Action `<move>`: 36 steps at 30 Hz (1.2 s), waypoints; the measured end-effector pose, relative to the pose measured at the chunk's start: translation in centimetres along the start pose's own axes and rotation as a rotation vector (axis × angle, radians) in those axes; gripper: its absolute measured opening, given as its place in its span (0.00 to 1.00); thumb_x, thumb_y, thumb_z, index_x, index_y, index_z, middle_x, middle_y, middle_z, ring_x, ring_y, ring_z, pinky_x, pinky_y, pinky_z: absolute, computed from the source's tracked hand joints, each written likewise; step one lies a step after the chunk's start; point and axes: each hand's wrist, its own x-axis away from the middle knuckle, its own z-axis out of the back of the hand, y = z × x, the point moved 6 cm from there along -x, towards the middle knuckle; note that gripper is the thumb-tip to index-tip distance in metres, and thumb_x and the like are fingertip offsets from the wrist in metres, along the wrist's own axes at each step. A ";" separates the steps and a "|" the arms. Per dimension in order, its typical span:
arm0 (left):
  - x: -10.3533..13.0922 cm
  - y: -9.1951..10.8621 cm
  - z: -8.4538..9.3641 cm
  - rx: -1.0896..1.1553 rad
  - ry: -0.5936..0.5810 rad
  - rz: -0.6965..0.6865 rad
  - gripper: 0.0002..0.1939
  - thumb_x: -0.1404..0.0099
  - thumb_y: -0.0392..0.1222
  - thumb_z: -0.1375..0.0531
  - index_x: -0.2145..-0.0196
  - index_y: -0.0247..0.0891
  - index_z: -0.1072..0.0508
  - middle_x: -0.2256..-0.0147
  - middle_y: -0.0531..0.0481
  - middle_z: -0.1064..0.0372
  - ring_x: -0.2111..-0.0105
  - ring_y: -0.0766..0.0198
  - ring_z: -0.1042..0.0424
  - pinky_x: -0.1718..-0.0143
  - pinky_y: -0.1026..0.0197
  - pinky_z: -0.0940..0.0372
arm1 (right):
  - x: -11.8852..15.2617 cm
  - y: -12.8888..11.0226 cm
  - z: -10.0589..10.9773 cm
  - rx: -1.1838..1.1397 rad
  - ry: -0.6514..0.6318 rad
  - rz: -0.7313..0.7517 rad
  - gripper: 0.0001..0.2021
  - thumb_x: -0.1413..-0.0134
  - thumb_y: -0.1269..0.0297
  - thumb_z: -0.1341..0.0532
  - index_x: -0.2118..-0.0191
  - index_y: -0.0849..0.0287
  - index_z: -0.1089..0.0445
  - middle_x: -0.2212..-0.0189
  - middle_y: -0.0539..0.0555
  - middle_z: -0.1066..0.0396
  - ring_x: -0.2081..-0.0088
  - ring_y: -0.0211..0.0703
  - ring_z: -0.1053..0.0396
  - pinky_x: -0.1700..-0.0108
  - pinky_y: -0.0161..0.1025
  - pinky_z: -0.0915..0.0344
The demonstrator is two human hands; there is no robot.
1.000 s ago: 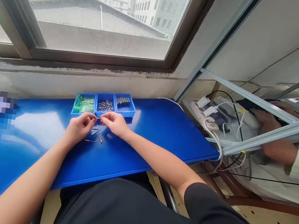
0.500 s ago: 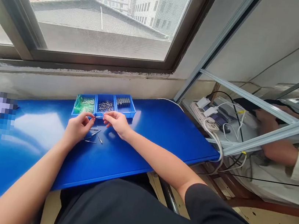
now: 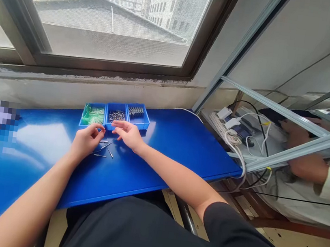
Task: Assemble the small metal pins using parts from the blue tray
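Note:
My left hand (image 3: 87, 140) is closed in a pinch above the blue table (image 3: 159, 161), just in front of the green-lined compartment. Whatever its fingertips hold is too small or hidden to make out. To its right, my right hand (image 3: 129, 135) has its thumb and fingers apart, with nothing seen between them, near the front of the middle compartment. Several slim metal pin-like pieces (image 3: 111, 153) lie loose on the table below and between the hands. Behind them is a blue three-part tray (image 3: 143, 127); more slim metal pieces (image 3: 117, 116) fill its middle compartment.
Small clear pieces in green plastic (image 3: 95, 114) occupy the tray's left part, short dark metal cylinders (image 3: 136, 111) its right part. A metal frame (image 3: 249, 45) rises at the right, with a power strip (image 3: 225, 128), cables and another person's arm (image 3: 309, 160) beyond it.
The fingers of my right hand have spread and let go of the slim metal piece that was between both hands. My left hand has stayed in place, still pinched.

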 end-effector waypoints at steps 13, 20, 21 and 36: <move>-0.1 0.0 -0.1 -0.020 -0.015 0.000 0.09 0.36 0.47 0.42 0.64 0.39 0.28 0.82 0.59 0.41 0.82 0.70 0.43 0.76 0.67 0.44 | 2.5 -1.6 -3.5 0.722 -0.511 0.552 0.09 0.44 0.75 0.38 0.59 0.60 0.22 0.52 0.59 0.23 0.49 0.47 0.29 0.43 0.47 0.35; 0.0 0.1 -0.1 -0.020 -0.014 -0.012 0.10 0.36 0.48 0.42 0.65 0.39 0.27 0.82 0.59 0.41 0.82 0.70 0.44 0.78 0.67 0.46 | 2.3 -1.7 -3.2 0.784 -0.480 0.549 0.10 0.45 0.78 0.39 0.62 0.60 0.22 0.58 0.58 0.22 0.53 0.47 0.28 0.45 0.47 0.34; 0.0 0.2 -0.1 -0.020 -0.016 -0.010 0.10 0.36 0.48 0.42 0.64 0.39 0.27 0.82 0.59 0.41 0.82 0.70 0.44 0.78 0.67 0.46 | 2.3 -1.8 -3.2 0.796 -0.470 0.540 0.10 0.45 0.78 0.39 0.63 0.60 0.22 0.59 0.58 0.22 0.54 0.47 0.29 0.45 0.47 0.34; 0.0 0.3 0.0 -0.027 -0.021 -0.007 0.10 0.36 0.48 0.41 0.64 0.39 0.27 0.81 0.59 0.41 0.82 0.70 0.44 0.77 0.66 0.46 | 2.5 -2.4 -3.0 0.886 -0.429 0.473 0.05 0.45 0.75 0.39 0.66 0.62 0.26 0.61 0.59 0.24 0.56 0.47 0.31 0.50 0.44 0.34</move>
